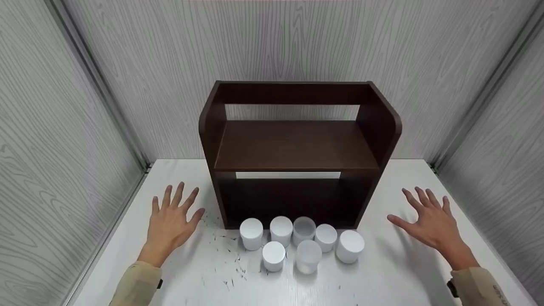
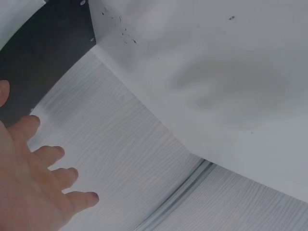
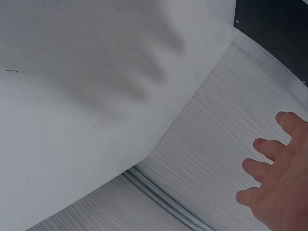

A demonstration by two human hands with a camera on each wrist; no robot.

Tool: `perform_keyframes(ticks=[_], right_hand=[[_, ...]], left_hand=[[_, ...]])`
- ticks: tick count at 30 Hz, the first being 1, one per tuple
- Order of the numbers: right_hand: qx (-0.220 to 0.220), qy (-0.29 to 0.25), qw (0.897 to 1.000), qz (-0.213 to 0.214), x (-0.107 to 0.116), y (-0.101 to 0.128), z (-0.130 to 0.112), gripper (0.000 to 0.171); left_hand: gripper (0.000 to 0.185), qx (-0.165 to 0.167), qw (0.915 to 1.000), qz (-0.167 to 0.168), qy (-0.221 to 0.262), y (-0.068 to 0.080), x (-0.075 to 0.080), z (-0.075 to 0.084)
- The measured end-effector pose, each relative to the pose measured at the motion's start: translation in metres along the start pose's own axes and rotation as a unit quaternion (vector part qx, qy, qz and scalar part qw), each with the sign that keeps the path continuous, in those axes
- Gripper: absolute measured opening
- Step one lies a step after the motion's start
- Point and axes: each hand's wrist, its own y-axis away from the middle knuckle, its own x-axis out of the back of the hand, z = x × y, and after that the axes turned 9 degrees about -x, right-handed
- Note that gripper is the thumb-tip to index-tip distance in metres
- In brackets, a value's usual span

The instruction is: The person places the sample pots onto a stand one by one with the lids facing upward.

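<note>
A dark brown two-level shelf (image 1: 297,148) stands at the back middle of the white table (image 1: 382,272). Several white and translucent cylindrical jars (image 1: 302,243) cluster in front of its lower opening. My left hand (image 1: 172,219) hovers flat with fingers spread, left of the shelf, holding nothing. My right hand (image 1: 427,219) is spread the same way to the right of the shelf, also holding nothing. In the wrist views the left hand (image 2: 33,183) and the right hand (image 3: 276,180) show straight fingers over the table and wall.
Grey wood-grain walls (image 1: 85,106) enclose the table on the left, back and right. Small dark specks (image 1: 225,250) are scattered on the table left of the jars. The shelf's dark side (image 2: 43,53) shows in the left wrist view.
</note>
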Motion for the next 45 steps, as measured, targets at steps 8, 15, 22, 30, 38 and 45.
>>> perform_keyframes(ticks=[8,15,22,30,38,45], right_hand=[[0.006,-0.015,1.0,0.027,0.009,0.014,-0.008,0.096],[0.008,-0.045,0.998,0.039,0.011,0.032,-0.017,0.097],[0.021,-0.074,0.995,0.061,0.009,0.048,-0.028,0.094],[0.006,-0.113,0.992,0.046,0.012,0.062,-0.042,0.094],[-0.004,-0.205,0.978,0.046,0.004,0.074,-0.058,0.083],[0.018,-0.227,0.972,0.062,-0.014,0.081,-0.073,0.074]], left_hand=[[0.068,0.006,0.9995,0.022,0.021,0.012,0.004,0.014],[0.067,0.015,0.9985,0.022,0.049,0.022,0.009,0.03],[0.067,0.012,0.9975,0.038,0.059,0.028,0.015,0.043],[0.067,0.021,0.9954,0.05,0.079,0.037,0.016,0.057],[0.071,0.043,0.9832,0.048,0.171,0.04,0.011,0.071],[0.079,0.067,0.9633,0.067,0.251,0.035,-0.001,0.078]])
